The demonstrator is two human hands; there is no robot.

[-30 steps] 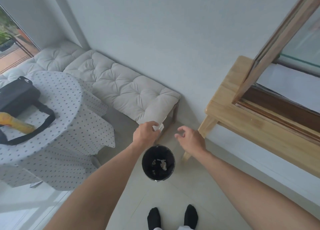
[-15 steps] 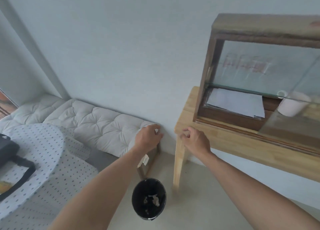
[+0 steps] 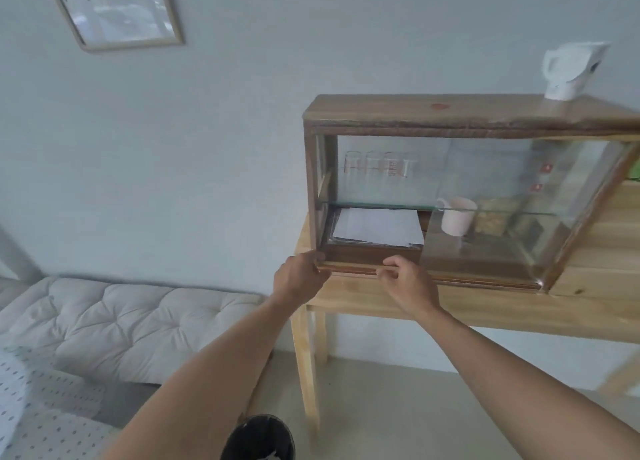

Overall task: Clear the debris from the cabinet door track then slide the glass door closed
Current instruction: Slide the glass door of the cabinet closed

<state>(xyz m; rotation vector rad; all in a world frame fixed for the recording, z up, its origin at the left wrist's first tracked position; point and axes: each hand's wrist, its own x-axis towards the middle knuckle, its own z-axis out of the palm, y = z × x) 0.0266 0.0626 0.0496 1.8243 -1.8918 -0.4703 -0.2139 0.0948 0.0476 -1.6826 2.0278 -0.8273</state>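
A wooden cabinet with glass sides stands on a light wooden table. Its glass door is slid to the right, leaving the left half uncovered. The grooved door track runs along the bottom front. My left hand is curled shut against the track's left end; the white tissue it carried is hidden inside the fist. My right hand is a little further right, fingertips pinched together at the track's front edge with nothing visible in them.
Inside the cabinet lie white papers, a pale mug and glasses on a glass shelf. A white kettle stands on top. A black bin sits on the floor below, a cushioned bench at left.
My view has risen from the bin to the cabinet. Both hands moved up and right from above the bin to the front track, the left still closed as before.
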